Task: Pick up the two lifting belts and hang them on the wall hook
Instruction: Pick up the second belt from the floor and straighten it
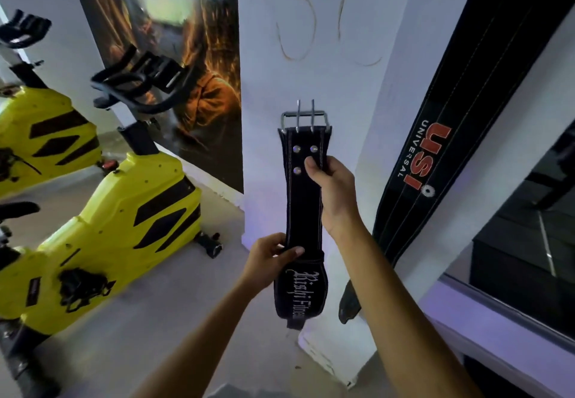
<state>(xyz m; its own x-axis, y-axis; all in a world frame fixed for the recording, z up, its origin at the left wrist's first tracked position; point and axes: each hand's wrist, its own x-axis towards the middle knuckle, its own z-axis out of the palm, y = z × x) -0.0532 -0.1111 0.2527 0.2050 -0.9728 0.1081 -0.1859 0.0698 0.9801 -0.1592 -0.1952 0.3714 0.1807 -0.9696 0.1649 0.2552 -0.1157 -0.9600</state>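
Both hands grip the black belt [303,208] upright left of the hanging belt [441,149]: right hand [334,194] near the buckle [305,119], left hand [270,257] lower. Best lift buckle-first toward the hook, which is out of view.

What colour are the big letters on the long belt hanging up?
Red, on the black hanging belt, clearest in the head view.

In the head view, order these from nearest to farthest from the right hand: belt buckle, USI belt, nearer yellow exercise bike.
From the right hand:
1. Belt buckle, just above it, on the top end of the held lifting belt.
2. USI belt, hanging along the wall to its right.
3. Nearer yellow exercise bike, far left on the floor.
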